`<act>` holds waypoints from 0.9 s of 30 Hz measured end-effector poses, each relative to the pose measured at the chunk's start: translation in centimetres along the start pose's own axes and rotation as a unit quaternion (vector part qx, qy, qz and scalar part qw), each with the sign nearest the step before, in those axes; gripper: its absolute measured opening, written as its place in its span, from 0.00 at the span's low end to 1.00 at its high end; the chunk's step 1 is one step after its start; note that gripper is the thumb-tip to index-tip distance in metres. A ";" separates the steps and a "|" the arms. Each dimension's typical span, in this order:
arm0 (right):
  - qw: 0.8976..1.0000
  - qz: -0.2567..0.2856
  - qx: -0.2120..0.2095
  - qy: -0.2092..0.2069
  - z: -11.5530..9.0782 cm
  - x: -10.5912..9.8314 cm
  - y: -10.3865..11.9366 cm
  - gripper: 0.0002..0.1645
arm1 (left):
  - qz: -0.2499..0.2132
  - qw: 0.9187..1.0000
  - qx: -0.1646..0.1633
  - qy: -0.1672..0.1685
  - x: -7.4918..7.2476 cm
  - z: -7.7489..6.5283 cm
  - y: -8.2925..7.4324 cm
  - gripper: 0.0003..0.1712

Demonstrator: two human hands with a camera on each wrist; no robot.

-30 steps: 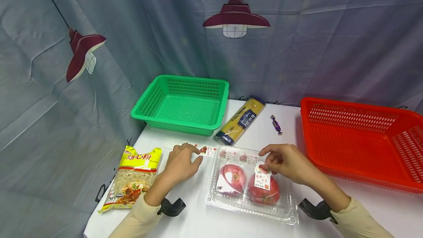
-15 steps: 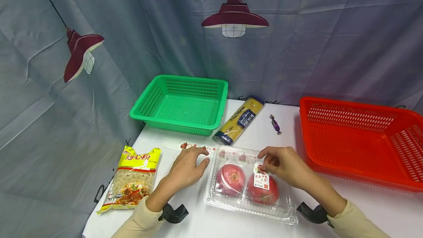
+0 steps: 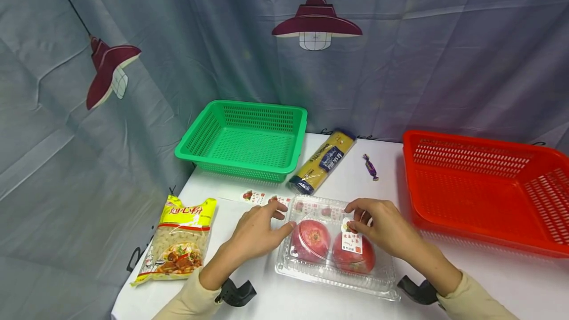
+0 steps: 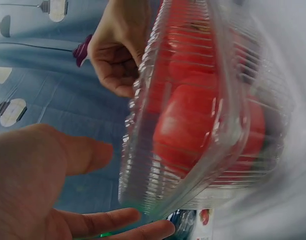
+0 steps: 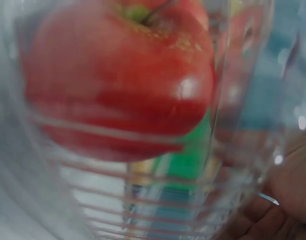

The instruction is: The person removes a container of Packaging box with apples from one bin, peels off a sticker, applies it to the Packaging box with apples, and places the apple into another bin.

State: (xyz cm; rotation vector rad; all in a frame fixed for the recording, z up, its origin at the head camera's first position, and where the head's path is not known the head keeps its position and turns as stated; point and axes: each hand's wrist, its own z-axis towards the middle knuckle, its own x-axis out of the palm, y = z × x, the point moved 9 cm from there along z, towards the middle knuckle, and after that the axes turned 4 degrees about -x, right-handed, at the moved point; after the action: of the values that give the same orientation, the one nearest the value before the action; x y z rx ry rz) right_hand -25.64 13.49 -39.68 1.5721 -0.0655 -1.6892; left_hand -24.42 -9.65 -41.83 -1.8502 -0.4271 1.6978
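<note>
A clear plastic clamshell box (image 3: 329,286) lies on the white table with red apples (image 3: 312,241) inside. On its lid is a white label (image 3: 352,243) with red print. My right hand (image 3: 386,226) is over the lid's right side, fingers loosely bent, the thumb at the label's top edge. The left hand (image 3: 258,231) is at the box's left edge, thumb and fingers spread apart; in the left wrist view its fingertips (image 4: 123,216) are close to the box wall. Whether they touch it is unclear. A strip of printed labels (image 3: 253,197) lies behind the left hand.
A green basket (image 3: 240,166) stands at the back left, a red basket (image 3: 480,221) at the right. Between them lie a spaghetti pack (image 3: 323,163) and a purple wrapped candy (image 3: 370,167). A yellow pasta bag (image 3: 178,241) lies at the left table edge.
My left hand has moved right, from the label strip to the box's left edge. The right hand has stayed over the label, its fingers shifting slightly.
</note>
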 end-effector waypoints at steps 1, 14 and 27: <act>1.000 -0.005 -0.003 -0.003 0.0 0.0 0.0 0.18 | 0.002 1.000 0.001 0.002 0.1 0.0 0.0 0.24; 0.986 -0.150 -0.070 -0.008 -1.3 -0.7 1.3 0.13 | -0.015 0.999 0.000 0.045 1.1 -0.4 0.2 0.30; 0.980 -0.182 -0.075 0.031 -3.8 -1.1 2.4 0.12 | -0.061 0.995 -0.007 0.081 1.7 -0.4 0.7 0.29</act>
State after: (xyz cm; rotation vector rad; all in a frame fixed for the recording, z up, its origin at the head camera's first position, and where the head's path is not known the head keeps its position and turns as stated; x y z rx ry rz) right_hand -21.27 14.29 -38.39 1.5892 0.3953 -1.8696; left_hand -23.86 -9.25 -43.59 -1.9142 -0.4755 1.4569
